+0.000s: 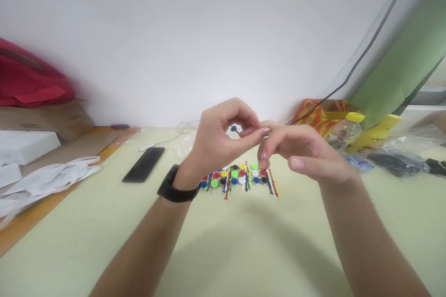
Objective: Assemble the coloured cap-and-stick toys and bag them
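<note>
My left hand (226,132), with a black watch (177,185) on its wrist, is raised above the table with thumb and index finger closed in a pinch. The pinch touches the fingers of my right hand (303,151); whether anything small is between them is hidden. My right hand's fingers are loosely bent, its thumb apart from them. Below and behind both hands lie rows of small round pieces with coloured tops (234,174), in red, blue, green, yellow, white and black. Thin coloured plastic sticks (273,183) lie between and beside the rows, partly covered by my hands.
A black phone (143,164) lies to the left, near white plastic bags (52,178) and a white box (29,146). On the right stand a clear bottle (344,132) with a yellow cap and a yellow bottle (378,134). A wall rises behind the table (139,241).
</note>
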